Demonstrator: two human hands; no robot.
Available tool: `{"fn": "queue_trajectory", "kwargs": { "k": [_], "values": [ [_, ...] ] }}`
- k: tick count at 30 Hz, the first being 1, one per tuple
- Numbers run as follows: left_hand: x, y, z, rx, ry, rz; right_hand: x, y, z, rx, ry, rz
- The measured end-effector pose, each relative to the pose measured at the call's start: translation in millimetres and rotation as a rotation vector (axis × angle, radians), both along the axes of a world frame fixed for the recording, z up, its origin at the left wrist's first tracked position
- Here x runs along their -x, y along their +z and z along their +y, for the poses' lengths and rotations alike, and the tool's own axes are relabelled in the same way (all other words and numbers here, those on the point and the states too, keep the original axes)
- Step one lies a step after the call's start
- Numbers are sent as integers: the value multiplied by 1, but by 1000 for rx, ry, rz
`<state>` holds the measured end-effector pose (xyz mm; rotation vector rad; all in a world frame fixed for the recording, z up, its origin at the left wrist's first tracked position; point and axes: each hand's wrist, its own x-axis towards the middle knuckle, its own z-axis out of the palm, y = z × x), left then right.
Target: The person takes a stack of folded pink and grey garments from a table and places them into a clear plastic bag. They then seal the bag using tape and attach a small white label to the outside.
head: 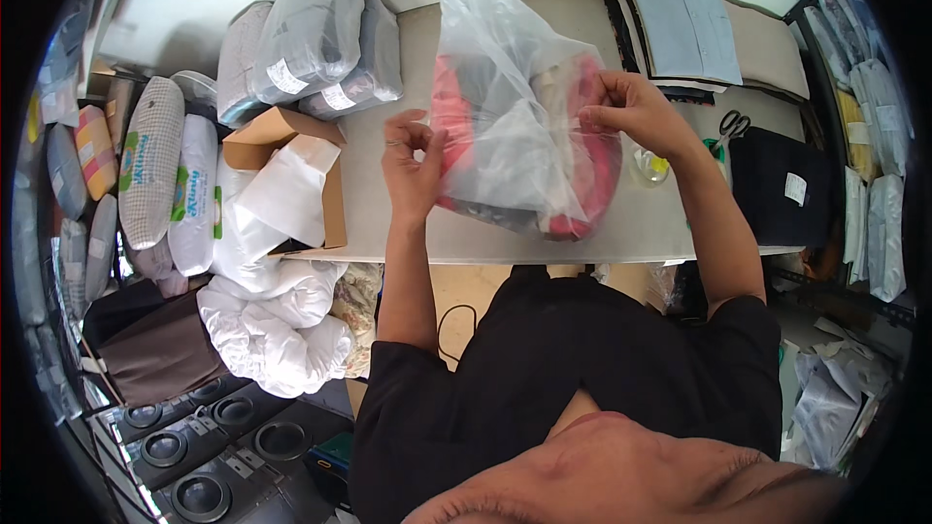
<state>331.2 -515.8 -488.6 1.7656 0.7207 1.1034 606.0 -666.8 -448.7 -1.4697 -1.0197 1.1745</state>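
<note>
A clear plastic bag (510, 116) lies on the table, with a folded pink, grey and cream fabric item (453, 109) inside it. The bag's far end is loose and rises to a point. My left hand (412, 160) is at the bag's left edge, thumb and fingers curled; whether it pinches the plastic cannot be told. At the right side, my right hand (626, 105) pinches the bag between thumb and forefinger. A small clear bottle with a yellow part (650, 167) is just below my right wrist, partly hidden.
Plastic-wrapped bundles (309, 36) and an open cardboard box (333, 211) stand on the left. At the right are folded shirts (681, 14), black-handled scissors (730, 127) and dark folded cloth (775, 189). The table's front edge (473, 260) runs before my body. Shelves with wrapped items flank both sides.
</note>
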Motion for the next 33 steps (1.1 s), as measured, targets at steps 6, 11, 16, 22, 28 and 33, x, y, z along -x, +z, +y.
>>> {"fn": "queue_trajectory", "kwargs": {
  "k": [6,11,16,22,28,33],
  "values": [
    [5,-16,21,-56,-121,390,-4,-9,2,121,-24,-259],
    [11,-41,22,543,-341,-82,-40,-49,-15,153,-140,-15],
    [59,-78,-40,928,-353,-354,-55,-95,17,-165,-389,161],
    [87,-89,-105,1068,-676,-137,-50,-154,59,-42,-251,225],
    [43,-58,-91,660,-417,-167,-40,-162,-14,11,-345,409],
    [1,-74,9,1026,-458,-189,10,-166,-121,183,-397,366]
  ]
}}
